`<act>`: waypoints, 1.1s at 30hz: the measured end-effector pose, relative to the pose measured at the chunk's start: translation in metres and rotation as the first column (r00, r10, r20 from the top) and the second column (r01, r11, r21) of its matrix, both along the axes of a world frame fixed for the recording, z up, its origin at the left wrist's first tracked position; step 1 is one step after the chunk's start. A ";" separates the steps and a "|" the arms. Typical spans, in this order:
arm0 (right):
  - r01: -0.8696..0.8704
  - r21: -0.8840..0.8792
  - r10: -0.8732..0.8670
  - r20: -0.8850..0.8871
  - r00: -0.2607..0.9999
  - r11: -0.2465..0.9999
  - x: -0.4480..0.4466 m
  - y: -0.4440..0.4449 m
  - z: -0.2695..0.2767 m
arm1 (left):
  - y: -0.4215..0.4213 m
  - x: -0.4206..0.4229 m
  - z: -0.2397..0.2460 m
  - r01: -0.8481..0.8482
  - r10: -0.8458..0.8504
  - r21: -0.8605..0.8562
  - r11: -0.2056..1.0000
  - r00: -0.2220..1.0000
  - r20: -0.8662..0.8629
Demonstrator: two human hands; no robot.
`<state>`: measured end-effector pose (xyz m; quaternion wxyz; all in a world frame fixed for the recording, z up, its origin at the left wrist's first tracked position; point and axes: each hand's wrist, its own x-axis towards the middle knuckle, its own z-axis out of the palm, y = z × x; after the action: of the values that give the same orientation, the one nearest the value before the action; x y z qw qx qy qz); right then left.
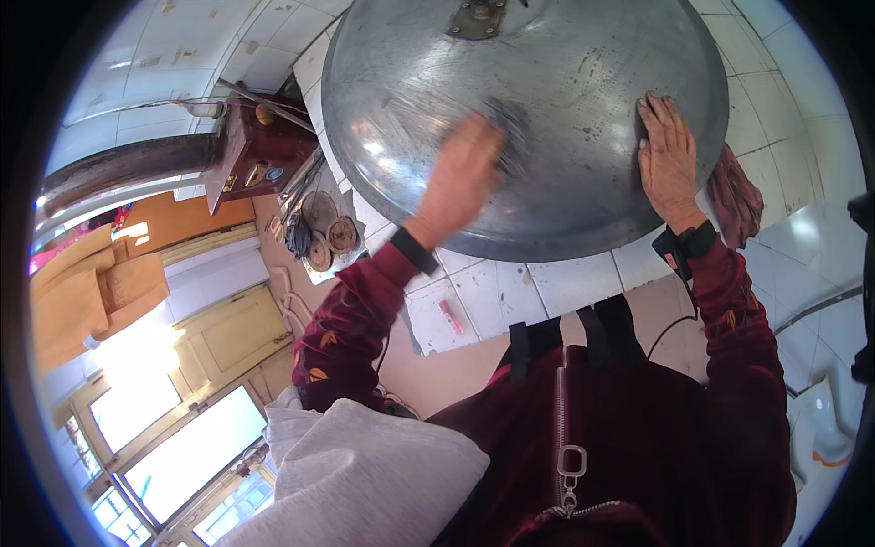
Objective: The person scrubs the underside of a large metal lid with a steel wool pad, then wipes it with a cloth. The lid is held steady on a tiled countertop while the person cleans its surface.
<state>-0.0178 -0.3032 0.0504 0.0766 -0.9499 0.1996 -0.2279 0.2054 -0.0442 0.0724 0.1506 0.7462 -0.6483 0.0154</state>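
Note:
A large domed metal lid lies on the white-tiled counter, with scratches and dark spots on its dull grey surface. My left hand is bent over the lid's middle and blurred. Under its fingers is a dark grey, streaky pad, which looks like steel wool; the blur hides its exact shape. Flat against the lid's right side rests my right hand, with nothing in it. A riveted bracket is fixed to the top of the lid.
A reddish-brown cloth lies on the counter beside the lid's right edge. Near the front counter edge is a small red-and-white tube. To the left stand a dark red wooden box and round brown discs. A cable hangs from my right wrist.

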 end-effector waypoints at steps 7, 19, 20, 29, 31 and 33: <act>0.013 0.038 -0.014 0.028 1.000 0.999 0.000 0.000 -0.003 | -0.060 0.041 0.058 -0.263 0.245 -0.084 0.961 0.954 -0.175; -0.098 0.215 0.047 0.231 0.972 0.972 0.001 0.005 0.020 | -0.094 -0.045 0.025 0.081 -0.099 -0.101 0.992 0.978 -0.181; -0.117 0.191 0.057 0.294 0.954 0.975 0.007 0.014 0.024 | -0.091 -0.042 0.029 0.063 -0.085 -0.084 0.994 0.949 -0.303; -0.258 -0.101 0.268 0.109 0.957 0.961 0.035 0.032 0.019 | 0.000 -0.036 0.033 -0.426 0.360 -0.212 0.880 0.887 -0.288; -0.185 -0.059 0.185 -0.013 0.983 0.981 0.026 -0.020 0.019 | 0.013 -0.035 0.023 -0.491 0.473 -0.031 0.871 0.853 -0.221; -0.024 0.064 0.021 0.057 0.998 0.998 0.021 -0.073 0.023 | 0.021 -0.034 0.012 -0.411 0.392 -0.119 0.904 0.906 -0.159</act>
<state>0.0035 -0.3760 0.0731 0.1152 -0.9424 0.1939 -0.2470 0.1714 -0.0235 0.0839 0.2418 0.8498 -0.4661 0.0455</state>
